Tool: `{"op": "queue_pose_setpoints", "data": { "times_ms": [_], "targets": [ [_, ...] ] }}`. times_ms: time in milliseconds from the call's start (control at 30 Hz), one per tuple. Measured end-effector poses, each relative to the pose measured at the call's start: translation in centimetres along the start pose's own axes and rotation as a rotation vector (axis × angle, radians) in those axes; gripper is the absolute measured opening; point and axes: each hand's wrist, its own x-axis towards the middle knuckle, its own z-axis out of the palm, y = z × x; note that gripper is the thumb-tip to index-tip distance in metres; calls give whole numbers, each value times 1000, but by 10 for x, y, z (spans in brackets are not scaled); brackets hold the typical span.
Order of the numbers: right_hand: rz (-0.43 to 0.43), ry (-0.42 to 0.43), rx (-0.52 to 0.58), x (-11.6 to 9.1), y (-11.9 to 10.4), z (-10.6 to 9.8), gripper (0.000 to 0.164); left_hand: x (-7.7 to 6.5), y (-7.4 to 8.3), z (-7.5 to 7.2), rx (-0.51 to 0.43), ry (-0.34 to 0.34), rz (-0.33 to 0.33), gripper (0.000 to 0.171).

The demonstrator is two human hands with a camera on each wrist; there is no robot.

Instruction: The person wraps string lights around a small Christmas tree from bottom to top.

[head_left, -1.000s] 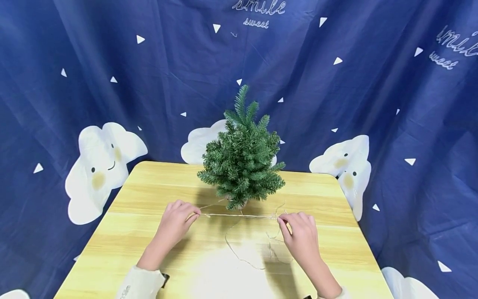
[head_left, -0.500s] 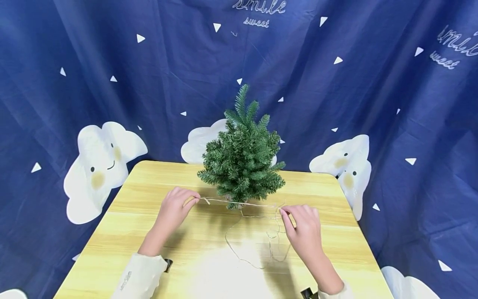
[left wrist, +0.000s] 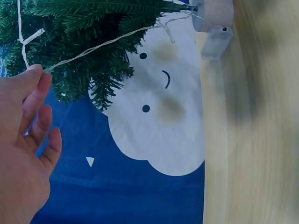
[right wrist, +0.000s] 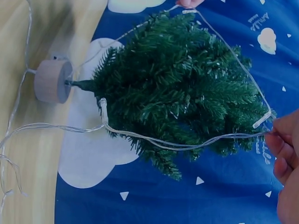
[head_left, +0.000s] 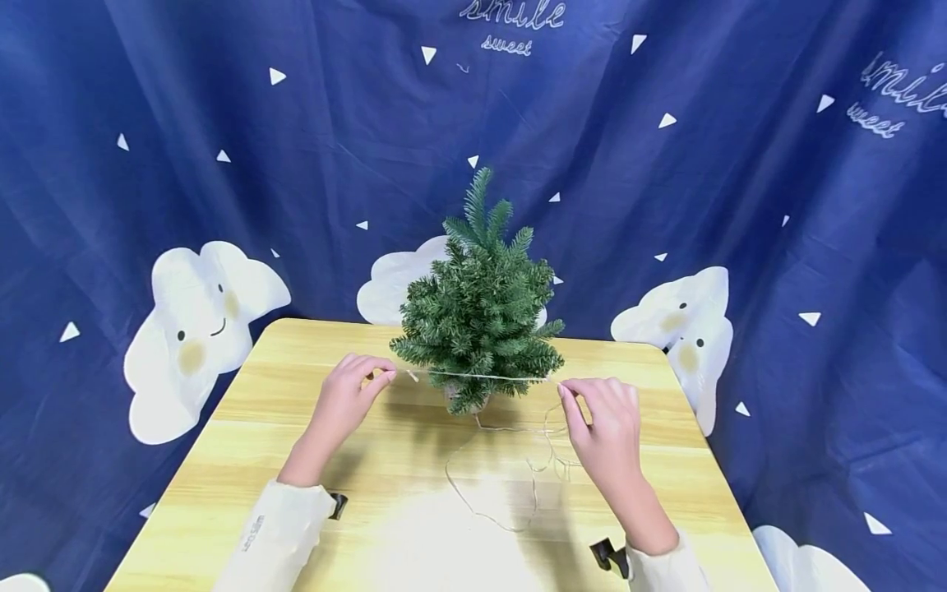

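A string of fairy lights (head_left: 481, 376) is stretched level between my hands, across the lower front of a small artificial Christmas tree (head_left: 477, 312). My left hand (head_left: 349, 396) pinches the wire between thumb and index finger, left of the tree; a small bulb (left wrist: 33, 36) sticks out beside the grip. On the right, my right hand (head_left: 610, 427) pinches the wire too, with another bulb (right wrist: 261, 119) close to its fingertips. From there a twisted length of wire (right wrist: 177, 148) runs down to the table. The tree stands upright on a round wooden base (right wrist: 52, 81).
Loose loops of the light wire (head_left: 473, 511) lie on the wooden table (head_left: 244, 436) in front of the tree. A clear plastic box (left wrist: 217, 43) sits against the tree base. Behind the table hangs a blue curtain (head_left: 333, 99) with white clouds.
Both hands have risen and moved away from me, lifting the taut light wire from in front of the base up against the lower branches. Tree and base stay put.
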Motion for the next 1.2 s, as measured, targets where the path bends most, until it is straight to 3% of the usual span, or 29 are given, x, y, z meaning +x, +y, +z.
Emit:
{"op": "queue_pose_setpoints", "data": {
  "times_ms": [167,367,567,800,933,1067,1200],
  "targets": [
    [16,45,3,7,4,-1,7,7,8,2,17,40,1,9],
    [78,89,-20,8,15,-2,3,13,21,8,11,105,60,6],
    [139,95,-49,5,25,-3,4,17,32,14,44,164,109,6],
    [170,83,-67,-1,29,0,7,14,43,19,86,204,100,10],
    [171,80,-67,-3,27,2,5,10,68,20,-33,242,82,11],
    [177,75,-67,-3,23,5,4,6,102,30,-272,171,40,11],
    [177,61,-64,-4,19,8,5,6,126,44,-331,120,29,11]
  ]
}}
